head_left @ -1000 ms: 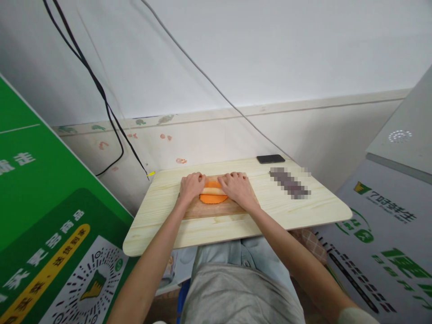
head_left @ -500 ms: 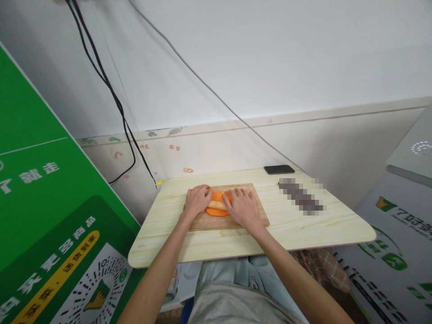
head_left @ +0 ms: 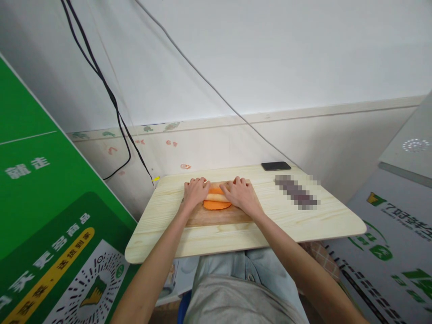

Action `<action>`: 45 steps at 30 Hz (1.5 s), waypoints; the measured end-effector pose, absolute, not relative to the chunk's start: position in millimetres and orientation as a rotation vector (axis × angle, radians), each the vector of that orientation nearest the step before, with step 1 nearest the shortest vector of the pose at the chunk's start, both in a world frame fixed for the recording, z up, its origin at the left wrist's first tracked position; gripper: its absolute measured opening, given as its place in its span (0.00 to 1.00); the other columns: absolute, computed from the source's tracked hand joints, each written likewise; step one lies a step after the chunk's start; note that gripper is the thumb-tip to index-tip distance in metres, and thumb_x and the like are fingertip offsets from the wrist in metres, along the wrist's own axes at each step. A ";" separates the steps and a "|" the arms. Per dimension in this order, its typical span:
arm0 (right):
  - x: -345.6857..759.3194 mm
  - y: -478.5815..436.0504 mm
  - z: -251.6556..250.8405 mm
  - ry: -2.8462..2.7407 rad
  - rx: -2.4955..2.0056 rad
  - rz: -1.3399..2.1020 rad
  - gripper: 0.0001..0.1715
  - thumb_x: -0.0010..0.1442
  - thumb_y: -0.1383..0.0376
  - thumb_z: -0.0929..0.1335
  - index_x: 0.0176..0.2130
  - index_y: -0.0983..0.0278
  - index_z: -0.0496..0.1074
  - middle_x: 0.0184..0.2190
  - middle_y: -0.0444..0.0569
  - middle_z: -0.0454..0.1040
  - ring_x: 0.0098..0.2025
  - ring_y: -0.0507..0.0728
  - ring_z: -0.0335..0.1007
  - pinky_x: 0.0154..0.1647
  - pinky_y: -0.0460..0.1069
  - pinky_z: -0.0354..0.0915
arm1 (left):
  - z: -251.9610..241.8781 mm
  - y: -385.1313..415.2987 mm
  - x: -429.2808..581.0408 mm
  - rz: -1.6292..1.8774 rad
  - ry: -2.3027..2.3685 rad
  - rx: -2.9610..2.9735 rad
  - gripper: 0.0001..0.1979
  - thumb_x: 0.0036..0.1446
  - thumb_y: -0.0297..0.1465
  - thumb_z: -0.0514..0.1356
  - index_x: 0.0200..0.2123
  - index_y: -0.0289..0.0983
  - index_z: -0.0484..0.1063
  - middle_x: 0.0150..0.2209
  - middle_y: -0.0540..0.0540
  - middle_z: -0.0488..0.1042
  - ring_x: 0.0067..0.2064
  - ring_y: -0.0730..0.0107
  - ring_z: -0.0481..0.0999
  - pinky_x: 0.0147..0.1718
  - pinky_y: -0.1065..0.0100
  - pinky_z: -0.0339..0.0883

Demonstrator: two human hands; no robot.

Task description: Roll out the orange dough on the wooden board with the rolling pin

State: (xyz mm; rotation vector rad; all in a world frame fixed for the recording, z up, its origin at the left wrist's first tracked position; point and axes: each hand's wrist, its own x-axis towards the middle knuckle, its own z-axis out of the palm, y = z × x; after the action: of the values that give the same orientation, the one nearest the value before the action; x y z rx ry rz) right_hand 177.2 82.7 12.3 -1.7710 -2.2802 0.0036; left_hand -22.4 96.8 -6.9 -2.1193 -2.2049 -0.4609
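Observation:
On a wooden board [head_left: 216, 218] lies a flat piece of orange dough [head_left: 217, 205] with a rounded near edge. A pale wooden rolling pin [head_left: 216, 197] rests crosswise over its middle, with orange showing on both its far and near sides. My left hand [head_left: 195, 192] is closed over the pin's left end, fingers curled down. At the other end my right hand [head_left: 241, 194] is curled over the pin, its thumb pointing inward along it. Both ends of the pin are hidden under my hands.
The board sits on a light wood-grain table [head_left: 290, 227]. A black phone [head_left: 276, 166] lies at the back right, with a blurred-out dark object [head_left: 297, 192] nearer. Black cables [head_left: 110, 92] hang at the left by a green panel [head_left: 30, 189]. A white wall stands behind.
The rolling pin has rolled slightly away from me, and more of the dough's near side shows. My right hand's fingers are more curled than before. The whole view has shifted slightly.

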 end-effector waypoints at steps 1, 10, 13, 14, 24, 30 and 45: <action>177.2 85.5 14.1 -2.290 -1.785 0.023 0.37 0.78 0.45 0.55 0.60 0.64 0.78 0.61 0.67 0.73 0.64 0.71 0.64 0.61 0.63 0.60 | -5.8 97.8 -22.0 -0.462 -2.213 -2.112 0.22 0.75 0.41 0.47 0.55 0.41 0.79 0.59 0.40 0.81 0.62 0.48 0.75 0.61 0.48 0.64; 175.7 116.3 19.2 -2.255 -1.846 0.134 0.38 0.78 0.46 0.53 0.63 0.66 0.75 0.64 0.69 0.72 0.65 0.73 0.66 0.64 0.68 0.59 | 5.3 106.8 -16.6 -0.462 -2.242 -2.054 0.23 0.76 0.39 0.45 0.52 0.38 0.79 0.53 0.37 0.84 0.57 0.50 0.80 0.57 0.51 0.68; 175.6 129.0 17.8 -2.239 -1.838 0.179 0.37 0.78 0.48 0.53 0.61 0.67 0.76 0.62 0.69 0.74 0.64 0.72 0.67 0.64 0.68 0.59 | 8.4 110.7 -15.2 -0.460 -2.246 -2.049 0.23 0.76 0.38 0.45 0.51 0.37 0.79 0.53 0.36 0.84 0.57 0.49 0.80 0.56 0.52 0.69; 175.6 133.6 17.1 -2.239 -1.832 0.185 0.37 0.78 0.48 0.54 0.60 0.67 0.77 0.62 0.68 0.75 0.64 0.72 0.68 0.64 0.68 0.59 | 9.4 111.7 -14.9 -0.458 -2.250 -2.048 0.23 0.76 0.38 0.45 0.52 0.37 0.79 0.53 0.35 0.83 0.57 0.49 0.80 0.56 0.52 0.69; 177.0 146.8 10.5 -2.245 -1.732 0.039 0.35 0.80 0.53 0.52 0.55 0.67 0.79 0.57 0.66 0.79 0.60 0.68 0.70 0.62 0.62 0.61 | 12.6 111.7 -14.1 -0.379 -2.331 -2.067 0.25 0.74 0.40 0.45 0.55 0.36 0.79 0.54 0.32 0.83 0.58 0.45 0.80 0.56 0.50 0.70; 182.9 112.9 3.6 -2.332 -1.678 -0.184 0.33 0.80 0.54 0.50 0.61 0.61 0.75 0.59 0.64 0.76 0.62 0.69 0.67 0.64 0.65 0.58 | 3.2 90.8 -13.0 -0.327 -2.274 -2.145 0.29 0.76 0.46 0.42 0.56 0.38 0.79 0.59 0.33 0.79 0.63 0.40 0.73 0.61 0.39 0.63; 188.0 68.8 -2.2 -2.402 -1.662 -0.176 0.38 0.80 0.57 0.47 0.76 0.69 0.59 0.76 0.62 0.61 0.80 0.69 0.45 0.77 0.70 0.42 | -6.7 46.9 -5.8 -0.569 -2.163 -2.059 0.22 0.77 0.43 0.47 0.60 0.41 0.75 0.61 0.38 0.79 0.64 0.49 0.73 0.62 0.49 0.62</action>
State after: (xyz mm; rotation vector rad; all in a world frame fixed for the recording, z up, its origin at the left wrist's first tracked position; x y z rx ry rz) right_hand 188.0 68.8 -2.2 -1.6620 -2.4021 -0.1761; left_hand -5.8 46.9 -6.7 -2.0587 -2.1629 -0.5691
